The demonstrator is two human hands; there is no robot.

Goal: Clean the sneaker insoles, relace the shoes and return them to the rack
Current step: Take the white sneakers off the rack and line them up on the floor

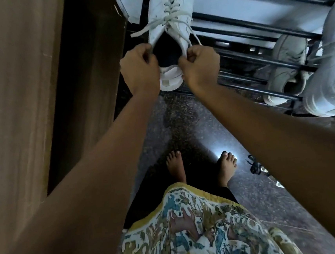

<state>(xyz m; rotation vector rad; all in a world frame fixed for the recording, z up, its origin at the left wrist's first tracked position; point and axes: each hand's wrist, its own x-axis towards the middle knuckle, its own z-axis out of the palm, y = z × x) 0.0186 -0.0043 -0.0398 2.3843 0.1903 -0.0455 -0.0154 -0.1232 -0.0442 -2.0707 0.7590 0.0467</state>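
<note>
A white sneaker lies toe-away on the top of the black metal shoe rack, its dark opening facing me. Its white lace is threaded through the eyelets with both loose ends spread to the sides. My left hand pinches the left edge of the shoe's collar by the lace. My right hand pinches the right edge, fingers curled tight. The heel sits between my two hands.
A second white sneaker rests on the rack at the right edge, a greyish shoe on a lower tier beside it. A brown wooden panel stands on the left. My bare feet stand on dark speckled floor; a small dark object lies near my right foot.
</note>
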